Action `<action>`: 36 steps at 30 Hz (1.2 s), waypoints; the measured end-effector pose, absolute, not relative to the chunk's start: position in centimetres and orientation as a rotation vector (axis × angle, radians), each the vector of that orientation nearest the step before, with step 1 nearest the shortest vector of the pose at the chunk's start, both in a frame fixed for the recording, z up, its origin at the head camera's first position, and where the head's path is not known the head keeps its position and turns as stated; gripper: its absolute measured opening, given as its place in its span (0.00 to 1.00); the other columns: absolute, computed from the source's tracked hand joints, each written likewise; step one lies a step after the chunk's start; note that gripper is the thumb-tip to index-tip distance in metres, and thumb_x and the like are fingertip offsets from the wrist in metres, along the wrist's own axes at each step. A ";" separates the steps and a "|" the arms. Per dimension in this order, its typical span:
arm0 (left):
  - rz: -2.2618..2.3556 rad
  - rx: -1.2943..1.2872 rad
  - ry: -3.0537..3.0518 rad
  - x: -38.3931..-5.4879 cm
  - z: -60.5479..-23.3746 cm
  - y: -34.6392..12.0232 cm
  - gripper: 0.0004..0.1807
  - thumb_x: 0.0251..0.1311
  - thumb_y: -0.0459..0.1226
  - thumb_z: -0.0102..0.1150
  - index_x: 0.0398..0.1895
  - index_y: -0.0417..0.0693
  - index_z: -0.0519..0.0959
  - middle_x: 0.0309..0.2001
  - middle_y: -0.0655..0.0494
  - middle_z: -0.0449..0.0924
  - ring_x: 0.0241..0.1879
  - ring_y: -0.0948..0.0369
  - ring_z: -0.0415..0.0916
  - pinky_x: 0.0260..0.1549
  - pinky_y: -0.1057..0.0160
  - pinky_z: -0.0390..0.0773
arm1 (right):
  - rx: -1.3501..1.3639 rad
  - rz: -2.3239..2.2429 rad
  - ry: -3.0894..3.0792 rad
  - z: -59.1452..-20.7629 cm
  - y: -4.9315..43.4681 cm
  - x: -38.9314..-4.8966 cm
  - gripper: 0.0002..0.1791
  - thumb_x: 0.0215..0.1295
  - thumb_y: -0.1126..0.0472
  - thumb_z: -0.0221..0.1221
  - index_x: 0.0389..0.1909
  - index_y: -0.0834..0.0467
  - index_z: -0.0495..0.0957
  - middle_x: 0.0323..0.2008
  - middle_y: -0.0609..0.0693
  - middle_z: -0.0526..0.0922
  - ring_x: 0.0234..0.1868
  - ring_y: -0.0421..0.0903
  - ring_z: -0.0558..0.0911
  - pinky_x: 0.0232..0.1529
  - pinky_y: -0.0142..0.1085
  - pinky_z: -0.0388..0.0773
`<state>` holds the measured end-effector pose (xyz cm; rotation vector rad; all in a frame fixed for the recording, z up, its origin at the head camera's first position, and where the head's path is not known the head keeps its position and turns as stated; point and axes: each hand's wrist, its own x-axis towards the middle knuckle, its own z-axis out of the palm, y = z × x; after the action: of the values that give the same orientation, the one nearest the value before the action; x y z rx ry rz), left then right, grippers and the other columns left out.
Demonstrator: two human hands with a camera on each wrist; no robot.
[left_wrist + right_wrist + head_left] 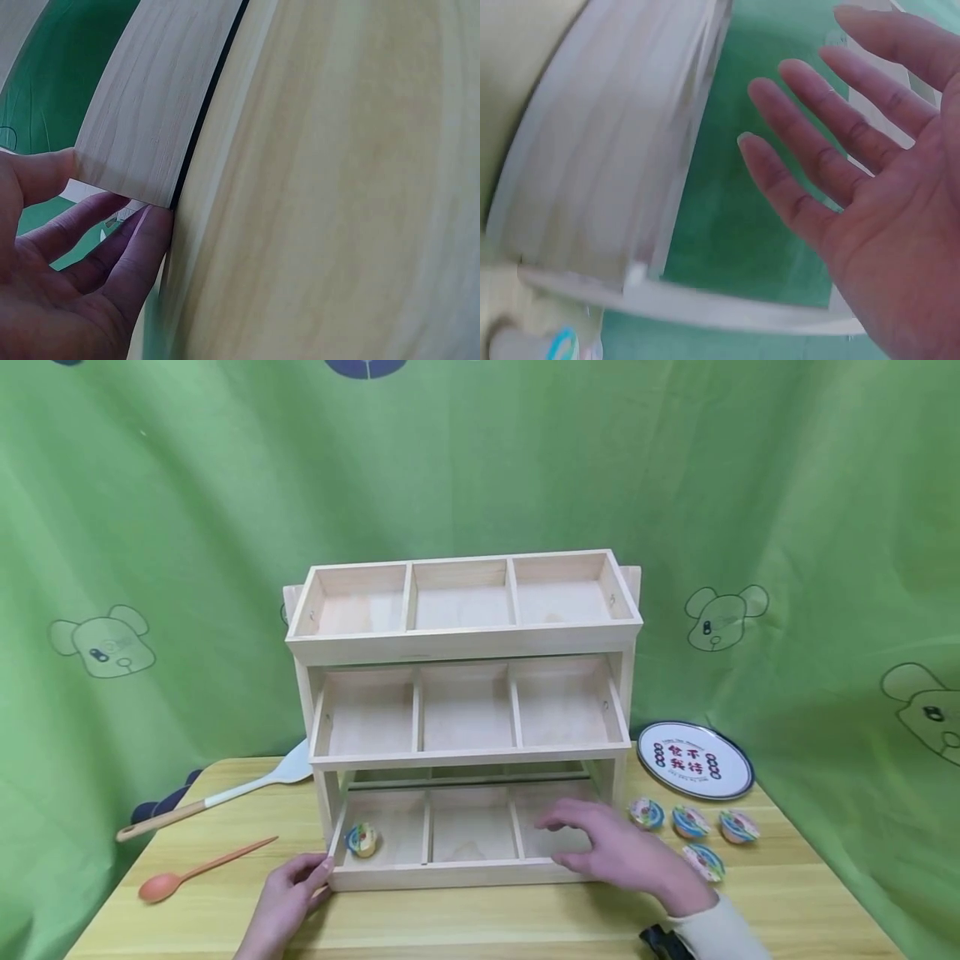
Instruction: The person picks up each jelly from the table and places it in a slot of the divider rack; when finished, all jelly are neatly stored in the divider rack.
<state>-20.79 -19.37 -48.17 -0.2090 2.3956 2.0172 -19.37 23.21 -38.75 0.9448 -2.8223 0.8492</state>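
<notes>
A three-tier pale wooden rack (465, 641) stands in the middle of the table, each tier split into three compartments. A small jelly cup (363, 840) with a colourful lid lies tilted in the bottom tier's left compartment. My left hand (288, 893) holds the front left corner of that bottom tier; in the left wrist view, thumb and fingertips touch the end of its front board (150, 105). Over the bottom right compartment hovers my right hand (611, 852), fingers spread and nothing in it. Several jelly cups (690, 821) sit on the table to the right of this hand.
Behind the cups, an oval plate (694, 760) with printed characters lies at the right back. To the left lie a white spatula (240, 789) with a wooden handle and an orange spoon (161, 887). A green curtain (480, 460) hangs behind the table.
</notes>
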 end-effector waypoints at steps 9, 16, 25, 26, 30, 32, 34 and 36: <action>2.023 -0.221 2.388 -20.8 -48.2 -19.4 0.19 0.69 0.33 0.56 0.53 0.21 0.74 0.48 0.37 0.76 0.46 0.53 0.77 0.46 0.62 0.84 | 0.830 0.808 -2.862 -38.6 25.5 -18.3 0.18 0.62 0.56 0.66 0.53 0.50 0.79 0.52 0.41 0.79 0.55 0.49 0.77 0.55 0.51 0.79; 2.006 -0.210 2.396 -21.1 -48.1 -19.4 0.18 0.69 0.32 0.56 0.53 0.22 0.74 0.48 0.37 0.76 0.46 0.52 0.78 0.47 0.61 0.84 | 0.799 0.724 -2.830 -38.3 27.3 -17.5 0.19 0.60 0.60 0.67 0.52 0.50 0.80 0.52 0.43 0.80 0.53 0.51 0.78 0.52 0.52 0.80; 2.012 -0.218 2.390 -21.0 -48.1 -19.4 0.19 0.68 0.33 0.57 0.54 0.23 0.74 0.49 0.36 0.75 0.46 0.51 0.78 0.46 0.61 0.84 | 0.753 0.627 -2.762 -38.3 29.6 -16.8 0.20 0.55 0.63 0.70 0.49 0.49 0.80 0.49 0.39 0.80 0.53 0.49 0.78 0.52 0.51 0.78; 2.016 -0.224 2.390 -20.9 -48.1 -19.4 0.18 0.68 0.32 0.57 0.53 0.23 0.74 0.49 0.36 0.76 0.46 0.51 0.78 0.46 0.61 0.84 | 0.743 0.622 -2.754 -38.4 29.8 -16.7 0.19 0.55 0.62 0.70 0.49 0.49 0.81 0.48 0.39 0.81 0.53 0.51 0.78 0.53 0.53 0.76; 2.020 -0.226 2.396 -20.8 -48.1 -19.4 0.18 0.68 0.32 0.57 0.53 0.23 0.75 0.49 0.37 0.76 0.46 0.52 0.78 0.46 0.62 0.84 | 0.652 0.593 -2.740 -38.8 31.0 -16.2 0.19 0.53 0.60 0.73 0.47 0.48 0.82 0.50 0.45 0.82 0.55 0.56 0.77 0.54 0.55 0.75; 2.019 -0.229 2.398 -20.8 -48.1 -19.4 0.18 0.68 0.32 0.57 0.53 0.23 0.75 0.48 0.37 0.76 0.45 0.52 0.78 0.46 0.62 0.84 | 0.603 0.621 -2.757 -39.2 31.9 -15.9 0.20 0.53 0.59 0.73 0.48 0.49 0.82 0.51 0.48 0.81 0.55 0.58 0.77 0.54 0.57 0.76; 2.015 -0.228 2.402 -20.8 -48.2 -19.4 0.18 0.68 0.33 0.58 0.53 0.24 0.75 0.48 0.38 0.76 0.45 0.53 0.78 0.45 0.62 0.85 | 0.552 0.634 -2.775 -39.7 32.8 -15.6 0.21 0.53 0.58 0.73 0.49 0.50 0.82 0.52 0.50 0.81 0.56 0.59 0.76 0.55 0.59 0.75; 2.022 -0.231 2.397 -20.8 -48.2 -19.5 0.18 0.68 0.32 0.57 0.53 0.23 0.75 0.48 0.38 0.76 0.45 0.53 0.78 0.46 0.62 0.84 | 0.528 0.676 -2.775 -40.1 33.7 -15.4 0.21 0.53 0.60 0.72 0.50 0.52 0.81 0.52 0.53 0.81 0.57 0.62 0.74 0.61 0.55 0.72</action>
<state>-20.81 -19.45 -48.19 -0.2310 2.3966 2.0222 -15.43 33.69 -40.12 0.5278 -2.7754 0.6763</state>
